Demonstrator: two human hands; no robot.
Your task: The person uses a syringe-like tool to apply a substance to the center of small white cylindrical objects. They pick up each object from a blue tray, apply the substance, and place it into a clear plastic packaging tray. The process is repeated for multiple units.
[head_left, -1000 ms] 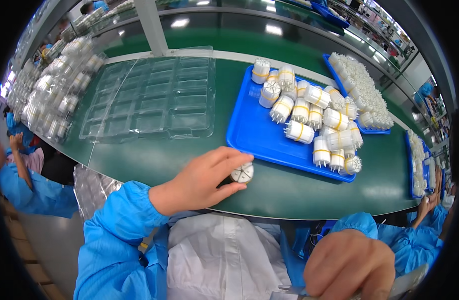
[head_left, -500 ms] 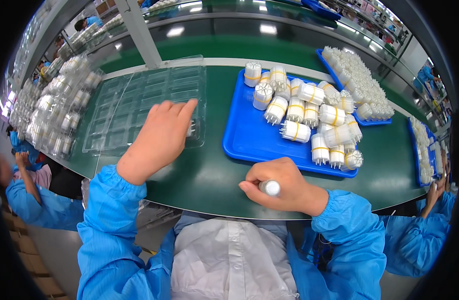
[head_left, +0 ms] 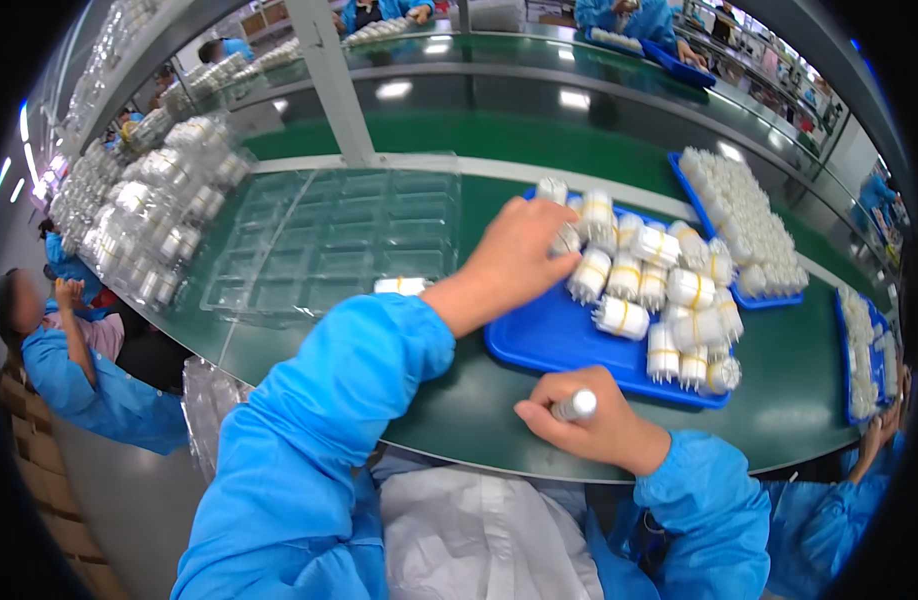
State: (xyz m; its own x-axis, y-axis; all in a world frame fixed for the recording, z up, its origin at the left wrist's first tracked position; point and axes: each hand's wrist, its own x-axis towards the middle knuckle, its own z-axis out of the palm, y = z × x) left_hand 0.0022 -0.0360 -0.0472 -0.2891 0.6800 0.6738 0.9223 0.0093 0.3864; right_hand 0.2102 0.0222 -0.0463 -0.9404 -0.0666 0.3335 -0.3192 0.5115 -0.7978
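Observation:
My left hand [head_left: 509, 262] reaches over the left side of a blue tray [head_left: 524, 345], thumb and fingers closed about a white cylindrical part [head_left: 566, 239] at the pile's edge. Several such parts [head_left: 621, 316], with yellow bands and metal pins, lie heaped in that tray. Just in front of it, my right hand [head_left: 604, 425] is wrapped round a pen-like rod [head_left: 576, 405] with a pale silvery end. A clear plastic compartment tray [head_left: 324, 235] lies to the left. One banded white part [head_left: 404, 286] sits in its near right corner, partly behind my left wrist.
Clear packs of white parts [head_left: 149, 210] are stacked at the far left. Another blue tray [head_left: 769, 300] full of white parts stands at the back right, and a third [head_left: 849, 370] is by the right edge. A metal post [head_left: 334, 90] rises behind the compartment tray. Co-workers sit on both sides.
My left hand has moved right, from the clear compartment tray to the parts in the blue tray. The white part in the compartment now shows more. My right hand keeps the rod; the view has shifted.

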